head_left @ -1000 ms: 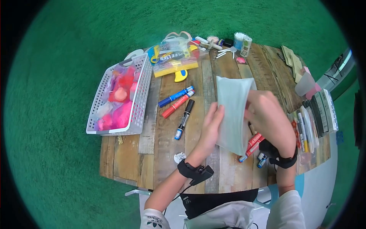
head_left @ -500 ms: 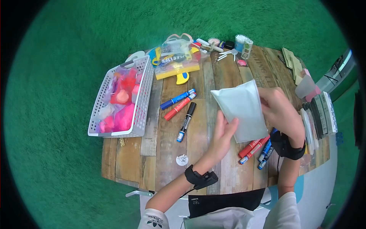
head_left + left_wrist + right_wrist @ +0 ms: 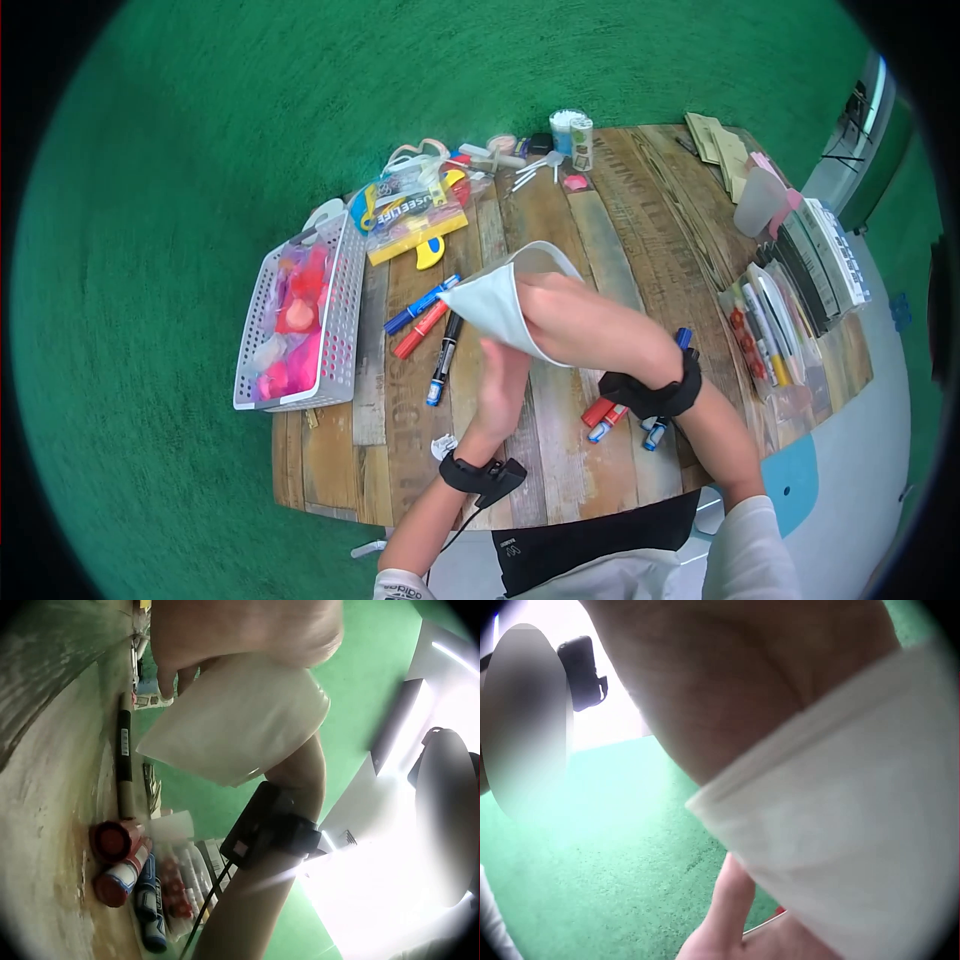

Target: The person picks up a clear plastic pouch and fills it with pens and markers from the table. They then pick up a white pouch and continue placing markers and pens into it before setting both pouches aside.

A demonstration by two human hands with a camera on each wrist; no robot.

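A pale translucent pouch (image 3: 490, 302) is held above the middle of the table, its mouth spread towards the right. My right hand (image 3: 560, 312) reaches into that mouth, and its fingers are hidden inside. Below the pouch, my left hand (image 3: 498, 390) supports its lower side, with the thumb upright against it and the other fingers mostly hidden. In the right wrist view the pouch (image 3: 840, 802) covers the right fingers, while the left hand (image 3: 735, 922) touches its lower edge.
A white basket (image 3: 342, 350) of pink and red items stands left. Blue (image 3: 420, 306), red (image 3: 420, 332) and black (image 3: 446, 358) markers lie beside the left hand; several more lie under the right wrist. A zip bag (image 3: 415, 222) is behind, notebooks (image 3: 815, 265) at right.
My right hand has moved left and into the pouch, which has tilted and opened at its mouth. My left hand has shifted left beneath it. The head view has turned to the right.
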